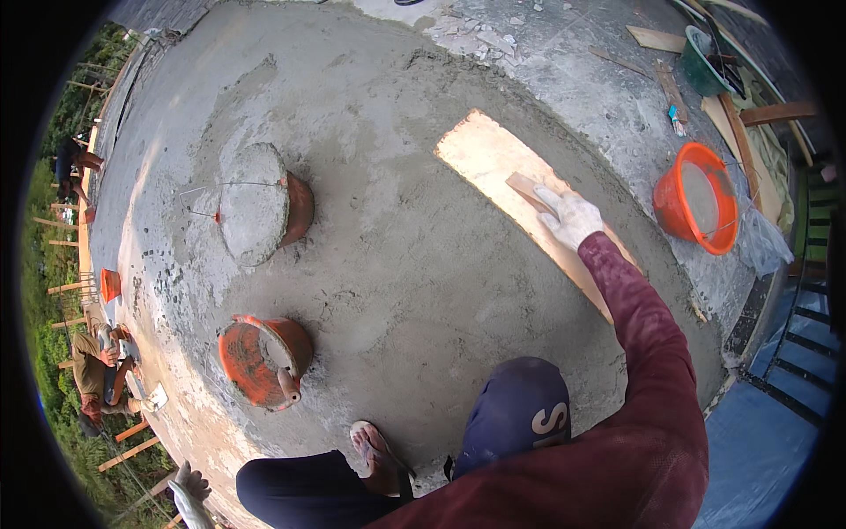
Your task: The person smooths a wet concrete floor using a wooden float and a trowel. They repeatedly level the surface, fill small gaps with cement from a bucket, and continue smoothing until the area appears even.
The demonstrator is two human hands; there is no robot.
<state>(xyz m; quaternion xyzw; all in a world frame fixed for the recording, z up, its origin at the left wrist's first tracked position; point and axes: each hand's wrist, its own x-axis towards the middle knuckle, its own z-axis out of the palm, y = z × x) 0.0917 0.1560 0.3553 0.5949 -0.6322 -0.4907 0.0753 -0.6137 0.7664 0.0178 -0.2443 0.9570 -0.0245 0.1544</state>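
Wood, pale and smooth-looking, makes up the long board (495, 165) lying flat on the wet grey cement (379, 238), ahead and to the right of the crouching worker. The gloved right hand (575, 218) is closed around its raised wooden handle (525, 189), which seems the best place to hold it. I'd guess the board is light and stiff, though its long ends could swing, and the wet cement might drag at its underside or let it skid. The left hand (190, 496) hangs low beside the left knee (295, 492); from here I can't tell whether it holds anything. Off to the right stands an orange bucket (664, 196) of grey mix. To the left are a mortar-crusted bucket (300, 212), surely heavy, and a red-orange pail (242, 353) with a tool handle (288, 386) at its rim. Those two would obstruct a wide leftward sweep; the sandalled foot (379, 451) and right knee (511, 410) crowd the near side.
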